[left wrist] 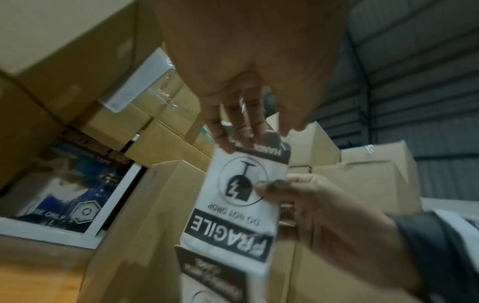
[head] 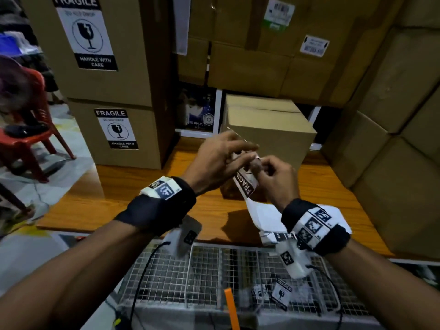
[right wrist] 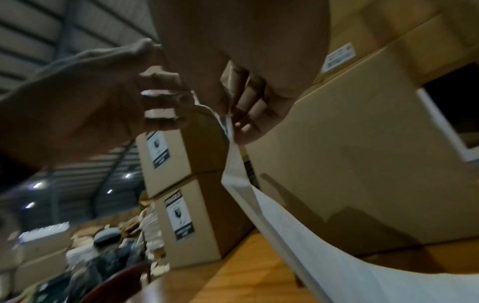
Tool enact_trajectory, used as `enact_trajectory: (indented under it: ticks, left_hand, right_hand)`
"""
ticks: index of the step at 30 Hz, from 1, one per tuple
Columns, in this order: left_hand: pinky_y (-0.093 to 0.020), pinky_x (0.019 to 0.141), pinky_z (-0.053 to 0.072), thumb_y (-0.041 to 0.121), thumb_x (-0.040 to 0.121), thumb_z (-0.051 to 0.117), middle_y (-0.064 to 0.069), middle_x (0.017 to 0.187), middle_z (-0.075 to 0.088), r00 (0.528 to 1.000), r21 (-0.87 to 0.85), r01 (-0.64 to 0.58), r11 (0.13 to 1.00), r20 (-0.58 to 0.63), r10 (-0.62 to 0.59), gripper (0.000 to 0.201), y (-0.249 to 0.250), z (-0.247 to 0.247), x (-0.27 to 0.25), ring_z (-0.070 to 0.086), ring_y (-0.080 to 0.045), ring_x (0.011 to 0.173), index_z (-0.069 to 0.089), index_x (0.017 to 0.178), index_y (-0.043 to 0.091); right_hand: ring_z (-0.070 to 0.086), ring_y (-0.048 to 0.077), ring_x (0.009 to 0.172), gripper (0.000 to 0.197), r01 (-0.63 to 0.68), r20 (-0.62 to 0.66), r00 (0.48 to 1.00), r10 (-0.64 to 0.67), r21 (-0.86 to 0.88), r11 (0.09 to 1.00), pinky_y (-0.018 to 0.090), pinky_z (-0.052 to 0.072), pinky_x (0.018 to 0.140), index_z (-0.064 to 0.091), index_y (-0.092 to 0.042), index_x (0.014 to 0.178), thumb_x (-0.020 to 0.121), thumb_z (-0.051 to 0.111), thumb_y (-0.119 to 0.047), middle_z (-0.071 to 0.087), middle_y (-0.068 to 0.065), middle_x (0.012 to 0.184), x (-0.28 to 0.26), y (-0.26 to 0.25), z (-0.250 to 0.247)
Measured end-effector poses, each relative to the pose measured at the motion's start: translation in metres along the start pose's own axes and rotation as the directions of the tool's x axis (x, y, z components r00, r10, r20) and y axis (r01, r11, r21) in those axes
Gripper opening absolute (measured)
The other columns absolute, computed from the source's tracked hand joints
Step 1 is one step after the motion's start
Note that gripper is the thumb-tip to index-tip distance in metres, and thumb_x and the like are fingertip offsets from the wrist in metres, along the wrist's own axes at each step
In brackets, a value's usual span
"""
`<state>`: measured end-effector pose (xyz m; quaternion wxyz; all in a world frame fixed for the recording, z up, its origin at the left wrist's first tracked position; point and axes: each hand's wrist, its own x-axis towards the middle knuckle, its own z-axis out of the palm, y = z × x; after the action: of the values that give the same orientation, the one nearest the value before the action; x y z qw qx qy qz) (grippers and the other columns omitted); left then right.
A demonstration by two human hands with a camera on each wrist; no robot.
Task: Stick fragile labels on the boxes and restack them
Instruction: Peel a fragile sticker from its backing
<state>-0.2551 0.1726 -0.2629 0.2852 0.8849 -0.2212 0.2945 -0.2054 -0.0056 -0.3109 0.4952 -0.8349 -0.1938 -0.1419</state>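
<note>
The boxes (head: 269, 129) are matt brown cardboard. The fragile label (left wrist: 241, 205) is white paper, and the counter (head: 133, 206) is smooth, slightly glossy wood. The near basket (head: 204, 277) is metal wire mesh.

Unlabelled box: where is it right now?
In the head view the unlabelled box sits centre on the wooden table, just behind both hands, right of the two stacked labelled boxes.

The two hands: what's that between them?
A fragile label on its white backing strip. The left hand holds its top edge and the right hand pinches its side; the left wrist view shows it best.
</note>
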Motion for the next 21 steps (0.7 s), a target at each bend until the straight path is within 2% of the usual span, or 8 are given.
enact_trajectory:
  ticks: [2, 4, 7, 9, 11, 17, 19, 21]
  left_hand:
    - [-0.036, 0.072, 0.056, 0.038, 0.1, 0.051, -0.009, 0.11, 0.064, 0.992, -0.037, -0.123, 0.992, -0.013, 0.122, 0.042, 0.003, 0.005, 0.002, 0.062, -0.017, 0.092, 0.061, 0.136, 0.02]
    - [-0.031, 0.075, 0.056, 0.037, 0.1, 0.052, -0.01, 0.114, 0.063, 0.987, -0.079, -0.16, 0.984, -0.037, 0.158, 0.043, 0.005, 0.008, 0.003, 0.062, -0.015, 0.094, 0.058, 0.139, 0.02]
    - [-0.032, 0.081, 0.057, 0.036, 0.097, 0.054, -0.007, 0.121, 0.062, 1.0, -0.12, 0.005, 0.993, -0.021, -0.007, 0.044, 0.003, 0.021, 0.003, 0.06, -0.012, 0.101, 0.059, 0.137, 0.017]
    - [-0.041, 0.093, 0.053, 0.039, 0.095, 0.059, -0.008, 0.13, 0.058, 0.979, -0.065, 0.182, 0.981, 0.109, -0.175, 0.052, -0.002, 0.041, -0.003, 0.055, -0.016, 0.114, 0.051, 0.142, 0.017]
    - [-0.047, 0.107, 0.043, 0.05, 0.092, 0.059, -0.007, 0.143, 0.049, 0.918, 0.066, 0.267, 0.962, 0.286, -0.274, 0.068, -0.007, 0.069, -0.014, 0.043, -0.021, 0.129, 0.038, 0.15, 0.02]
    - [-0.057, 0.111, 0.033, 0.066, 0.087, 0.057, -0.006, 0.162, 0.016, 0.788, 0.26, 0.041, 0.965, 0.585, -0.191, 0.095, 0.01, 0.153, -0.02, 0.019, -0.029, 0.145, 0.014, 0.156, 0.018]
    - [-0.057, 0.113, 0.028, 0.072, 0.084, 0.056, -0.007, 0.164, 0.01, 0.782, 0.298, 0.006, 0.955, 0.593, -0.19, 0.104, 0.017, 0.176, -0.016, 0.016, -0.031, 0.147, 0.007, 0.157, 0.015]
    - [-0.06, 0.113, 0.026, 0.078, 0.08, 0.055, -0.007, 0.165, 0.006, 0.791, 0.32, 0.051, 0.946, 0.565, -0.234, 0.114, 0.022, 0.194, -0.011, 0.015, -0.033, 0.147, 0.0, 0.157, 0.014]
  right_hand:
    - [0.069, 0.018, 0.072, 0.024, -0.105, -0.064, 0.992, 0.109, 0.06, 0.993, 0.038, 0.058, 0.063, 0.066, -0.018, 0.081, 0.084, 0.071, -0.041, 0.071, 0.003, 0.079, 0.009, 0.009, -0.02]
    - [0.073, 0.021, 0.082, 0.005, -0.188, -0.091, 0.973, 0.21, 0.209, 0.96, 0.049, 0.061, 0.072, 0.068, -0.028, 0.088, 0.087, 0.072, -0.031, 0.075, 0.002, 0.093, 0.013, 0.013, -0.041]
    - [0.074, 0.018, 0.082, 0.01, -0.277, -0.1, 0.935, 0.34, 0.393, 0.877, 0.039, 0.062, 0.069, 0.066, -0.02, 0.095, 0.091, 0.069, -0.012, 0.074, 0.006, 0.1, 0.018, 0.016, -0.073]
    - [0.072, 0.021, 0.083, 0.011, -0.296, -0.111, 0.915, 0.387, 0.467, 0.833, 0.031, 0.06, 0.061, 0.064, -0.012, 0.102, 0.092, 0.067, -0.009, 0.073, 0.008, 0.101, 0.02, 0.02, -0.095]
    - [0.071, 0.025, 0.09, 0.023, -0.315, -0.135, 0.89, 0.435, 0.506, 0.802, 0.035, 0.062, 0.064, 0.062, -0.006, 0.115, 0.092, 0.066, -0.009, 0.072, 0.01, 0.105, 0.021, 0.03, -0.114]
    - [0.07, 0.034, 0.093, 0.026, -0.441, -0.213, 0.787, 0.579, 0.461, 0.77, 0.042, 0.06, 0.072, 0.062, 0.0, 0.117, 0.091, 0.065, -0.005, 0.07, 0.02, 0.11, 0.01, 0.078, -0.16]
    - [0.069, 0.035, 0.095, 0.02, -0.47, -0.228, 0.752, 0.618, 0.471, 0.746, 0.047, 0.059, 0.078, 0.063, -0.003, 0.111, 0.091, 0.065, -0.004, 0.07, 0.02, 0.109, 0.005, 0.09, -0.17]
    - [0.069, 0.035, 0.096, 0.016, -0.468, -0.227, 0.735, 0.639, 0.511, 0.721, 0.047, 0.059, 0.077, 0.062, -0.003, 0.107, 0.091, 0.066, -0.004, 0.071, 0.018, 0.104, 0.006, 0.098, -0.18]
